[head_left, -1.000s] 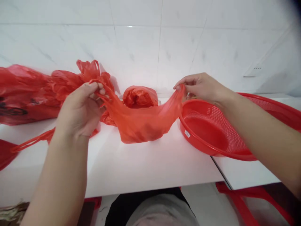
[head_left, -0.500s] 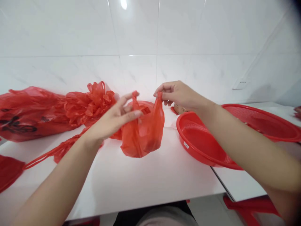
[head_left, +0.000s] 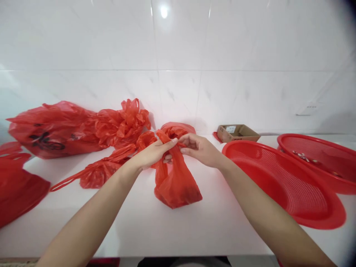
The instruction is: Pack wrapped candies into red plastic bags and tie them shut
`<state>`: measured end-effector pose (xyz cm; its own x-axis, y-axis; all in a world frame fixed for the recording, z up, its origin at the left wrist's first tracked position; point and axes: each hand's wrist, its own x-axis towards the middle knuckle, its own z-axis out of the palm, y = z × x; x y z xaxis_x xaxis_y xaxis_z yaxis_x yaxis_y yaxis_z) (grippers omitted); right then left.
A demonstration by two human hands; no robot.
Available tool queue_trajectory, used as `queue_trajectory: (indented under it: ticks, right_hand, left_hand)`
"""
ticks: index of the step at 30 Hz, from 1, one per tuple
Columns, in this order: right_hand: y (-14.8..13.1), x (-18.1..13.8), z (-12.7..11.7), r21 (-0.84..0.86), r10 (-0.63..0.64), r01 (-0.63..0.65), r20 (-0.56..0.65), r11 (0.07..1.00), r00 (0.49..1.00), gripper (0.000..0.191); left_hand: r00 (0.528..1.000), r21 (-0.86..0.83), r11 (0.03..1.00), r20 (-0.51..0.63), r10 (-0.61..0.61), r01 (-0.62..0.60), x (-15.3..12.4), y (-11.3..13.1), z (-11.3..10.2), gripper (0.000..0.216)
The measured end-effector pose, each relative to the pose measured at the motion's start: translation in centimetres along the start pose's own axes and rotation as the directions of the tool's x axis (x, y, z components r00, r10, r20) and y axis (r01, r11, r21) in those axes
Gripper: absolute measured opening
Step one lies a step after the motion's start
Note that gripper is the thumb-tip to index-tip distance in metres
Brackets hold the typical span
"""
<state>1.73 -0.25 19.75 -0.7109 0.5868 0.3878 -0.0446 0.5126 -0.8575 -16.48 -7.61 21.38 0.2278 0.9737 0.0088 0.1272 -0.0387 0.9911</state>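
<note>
A small red plastic bag hangs at or just above the white table, its lower part bulging with something dark that I cannot make out. My left hand is closed around the gathered neck of this bag, thumb on top. On the other side, my right hand pinches a handle end of the same bag between thumb and fingers. Both hands meet at the bag's top, where the handles are drawn together. Behind them lies another red bag, partly hidden.
Large red bags lie along the wall at left, with a smaller bag in front. A flat red bag is at far left. Two red strainer baskets stand at right, near a small cardboard box.
My hands have come together and down, bringing the two handles from apart to crossed or gathered. The bag has lowered toward the table. The view has turned left.
</note>
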Motion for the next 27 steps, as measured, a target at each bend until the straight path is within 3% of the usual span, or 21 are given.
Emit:
queue_trajectory:
  ticks: [3, 6, 10, 12, 14, 16, 18, 21, 24, 27]
  right_hand:
    - [0.7, -0.9, 0.2, 0.112, -0.008, 0.019, -0.103, 0.994, 0.995, 0.014]
    - [-1.1, -2.3, 0.5, 0.084, -0.089, 0.111, -0.232, 0.99, 0.969, 0.013]
    - [-2.7, -3.5, 0.8, 0.086, -0.149, 0.147, 0.015, 0.985, 0.989, 0.017]
    - [-1.7, -3.2, 0.9, 0.149, -0.161, 0.166, -0.047, 0.975, 0.986, 0.016]
    - [0.1, -2.4, 1.2, 0.202, -0.105, 0.134, -0.145, 0.97, 0.984, 0.018]
    - [2.0, -1.6, 1.6, 0.204, -0.004, 0.031, -0.132, 0.978, 0.991, 0.026]
    - [3.7, -1.2, 2.2, 0.171, 0.102, -0.082, -0.117, 0.982, 0.988, 0.032]
    - [5.1, -1.1, 3.1, 0.173, 0.152, -0.125, -0.15, 0.977, 0.977, 0.033]
    - [5.6, -1.3, 3.4, 0.26, 0.124, -0.108, -0.046, 0.96, 0.991, 0.029]
    - [6.1, -1.4, 3.1, 0.283, 0.159, -0.152, -0.002, 0.947, 0.987, 0.02]
  left_hand:
    - [0.999, 0.024, 0.999, 0.017, 0.028, -0.029, 0.3, -0.6, -0.7, 0.044]
    - [0.995, 0.072, 0.995, 0.074, 0.065, -0.071, 0.1, -0.6, -1.0, 0.041]
    - [0.987, 0.216, 0.968, 0.126, 0.102, -0.128, -0.7, 0.2, -1.1, 0.023]
    - [0.984, 0.301, 0.942, 0.135, 0.116, -0.152, -1.0, 0.3, -1.1, 0.017]
    - [0.978, 0.363, 0.912, 0.156, 0.14, -0.188, -1.1, -0.1, -1.0, 0.016]
    - [0.973, 0.44, 0.869, 0.147, 0.179, -0.226, -1.0, -0.9, -0.7, 0.018]
    - [0.97, 0.554, 0.801, 0.059, 0.235, -0.228, -0.8, -2.0, -0.1, 0.026]
    - [0.907, 0.751, 0.626, -0.09, 0.412, -0.21, -0.1, -3.8, 0.7, 0.048]
    - [0.81, 0.845, 0.475, -0.088, 0.579, -0.247, 0.8, -5.2, 1.1, 0.053]
    - [0.776, 0.799, 0.523, -0.116, 0.62, -0.298, 1.6, -5.8, 1.3, 0.042]
